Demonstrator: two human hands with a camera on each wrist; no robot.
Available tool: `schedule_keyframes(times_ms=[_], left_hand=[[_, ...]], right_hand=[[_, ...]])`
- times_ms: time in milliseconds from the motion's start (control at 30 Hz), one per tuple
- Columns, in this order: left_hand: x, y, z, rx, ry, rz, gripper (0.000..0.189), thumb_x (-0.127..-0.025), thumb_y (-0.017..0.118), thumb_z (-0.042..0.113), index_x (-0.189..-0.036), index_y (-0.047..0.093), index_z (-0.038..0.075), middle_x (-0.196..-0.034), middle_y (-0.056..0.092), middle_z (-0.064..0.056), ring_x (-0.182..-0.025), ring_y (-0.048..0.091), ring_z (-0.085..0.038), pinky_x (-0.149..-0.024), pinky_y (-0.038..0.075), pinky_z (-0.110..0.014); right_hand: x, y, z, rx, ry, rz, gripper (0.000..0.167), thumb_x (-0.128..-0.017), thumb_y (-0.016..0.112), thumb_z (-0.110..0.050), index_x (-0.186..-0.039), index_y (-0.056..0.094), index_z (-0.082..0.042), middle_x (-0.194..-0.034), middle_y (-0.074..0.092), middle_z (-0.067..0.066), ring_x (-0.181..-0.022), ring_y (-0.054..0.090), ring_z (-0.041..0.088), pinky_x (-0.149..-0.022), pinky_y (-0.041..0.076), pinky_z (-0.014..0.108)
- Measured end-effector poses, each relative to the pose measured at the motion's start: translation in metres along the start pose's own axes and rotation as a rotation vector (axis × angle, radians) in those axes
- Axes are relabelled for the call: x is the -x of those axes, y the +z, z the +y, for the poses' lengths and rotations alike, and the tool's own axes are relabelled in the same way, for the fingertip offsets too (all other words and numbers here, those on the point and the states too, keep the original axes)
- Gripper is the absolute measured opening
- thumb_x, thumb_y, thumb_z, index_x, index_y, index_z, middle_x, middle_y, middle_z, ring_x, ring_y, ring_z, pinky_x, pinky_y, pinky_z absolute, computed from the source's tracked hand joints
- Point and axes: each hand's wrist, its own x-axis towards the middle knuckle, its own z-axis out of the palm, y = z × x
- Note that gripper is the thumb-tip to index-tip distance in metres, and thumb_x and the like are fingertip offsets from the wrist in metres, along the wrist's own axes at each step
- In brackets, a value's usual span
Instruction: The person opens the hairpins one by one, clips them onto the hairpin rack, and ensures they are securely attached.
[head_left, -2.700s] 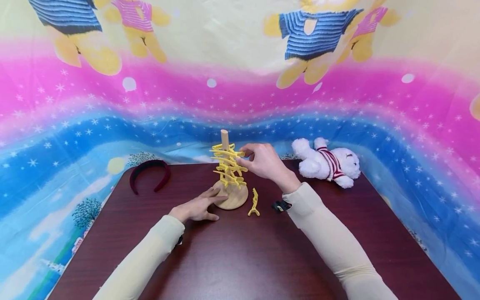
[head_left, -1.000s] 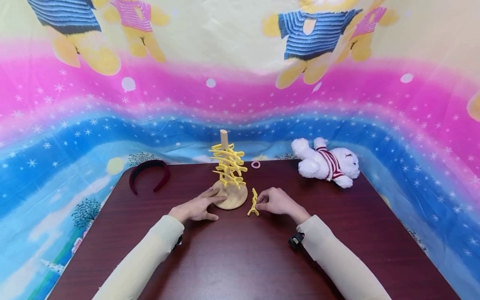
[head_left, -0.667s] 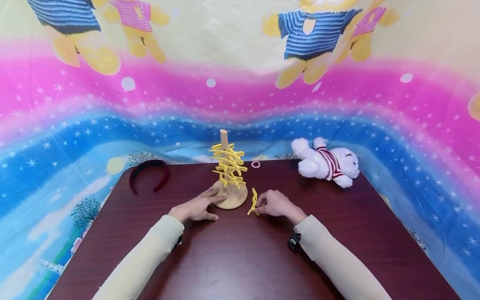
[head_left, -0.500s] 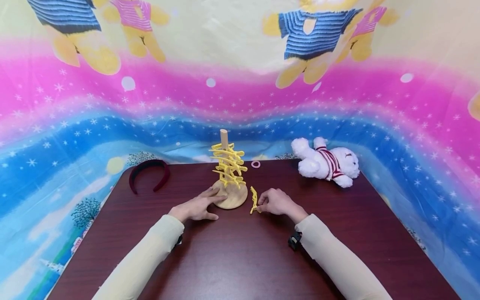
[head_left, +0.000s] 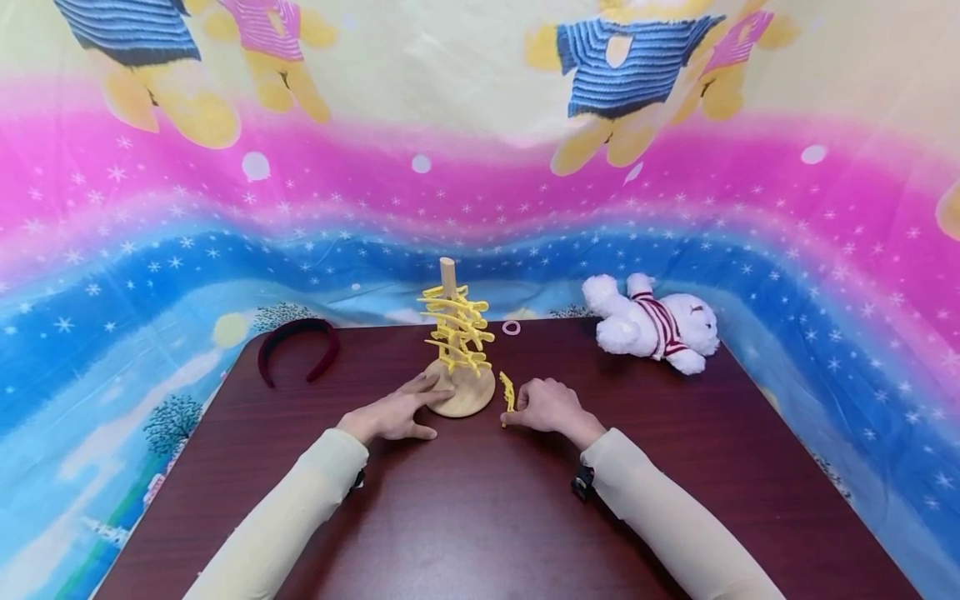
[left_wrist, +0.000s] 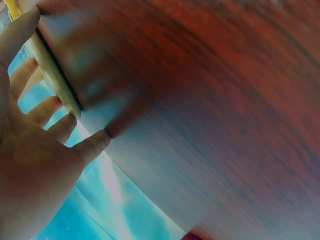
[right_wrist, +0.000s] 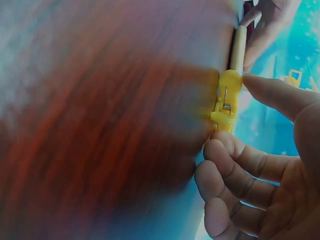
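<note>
My left hand (head_left: 393, 414) lies with fingers spread on the round wooden base (head_left: 472, 396) of an upright post (head_left: 447, 275). Several yellow hair clips (head_left: 459, 329) hang around that post. To the right of the base, a loose yellow hair clip (head_left: 507, 392) is pinched at its near end by my right hand (head_left: 551, 406). The right wrist view shows the thumb and index finger on either side of the clip's spring end (right_wrist: 227, 102); its far part is hidden. In the left wrist view the fingertips of the left hand (left_wrist: 37, 145) meet the base's edge.
A dark red headband (head_left: 300, 342) lies at the back left of the brown table (head_left: 450, 533). Behind the post and to its right sits a small pink hair tie (head_left: 512, 328). A white plush bear (head_left: 652, 325) lies at the back right. Printed cloth hangs behind.
My right hand has come down from the post to the loose clip, and its thumb now reaches over the near end. The clip has turned slightly. My left hand stays put.
</note>
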Motion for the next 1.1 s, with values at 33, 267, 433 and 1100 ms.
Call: schedule_keyframes(times_ms=[33, 267, 433, 1100], left_hand=[[0.000, 0.000, 0.000, -0.002, 0.003, 0.004, 0.074, -0.089, 0.075, 0.033, -0.154, 0.041, 0.021, -0.167, 0.017, -0.019, -0.154, 0.012, -0.042, -0.119, 0.026, -0.058], [0.000, 0.000, -0.001, -0.007, 0.007, 0.007, 0.074, -0.089, 0.075, 0.032, -0.154, 0.042, 0.019, -0.166, 0.018, -0.020, -0.154, 0.012, -0.043, -0.120, 0.025, -0.058], [0.000, 0.001, -0.001, -0.007, 0.006, 0.010, 0.074, -0.089, 0.075, 0.032, -0.154, 0.042, 0.020, -0.166, 0.018, -0.020, -0.154, 0.013, -0.043, -0.119, 0.026, -0.059], [0.002, 0.001, -0.001, -0.007, 0.002, 0.011, 0.074, -0.089, 0.075, 0.034, -0.154, 0.042, 0.021, -0.166, 0.018, -0.019, -0.154, 0.013, -0.043, -0.120, 0.025, -0.058]], right_hand=[[0.000, -0.001, 0.000, 0.005, 0.006, -0.004, 0.043, -0.078, 0.076, -0.060, -0.064, 0.065, -0.022, -0.063, 0.059, -0.004, -0.064, 0.055, 0.017, -0.056, 0.039, 0.034], [0.000, -0.008, 0.007, 0.043, 0.049, -0.004, 0.037, -0.079, 0.077, -0.056, -0.066, 0.064, -0.023, -0.068, 0.060, -0.004, -0.067, 0.056, 0.018, -0.058, 0.039, 0.034], [-0.001, -0.007, 0.006, 0.046, 0.055, -0.016, 0.044, -0.074, 0.079, -0.061, -0.071, 0.064, -0.021, -0.072, 0.061, -0.001, -0.068, 0.056, 0.019, -0.059, 0.040, 0.035], [-0.001, -0.019, 0.021, -0.008, 0.009, 0.126, 0.022, -0.078, 0.081, -0.040, -0.088, 0.076, -0.021, -0.086, 0.070, -0.003, -0.074, 0.060, 0.020, -0.059, 0.048, 0.037]])
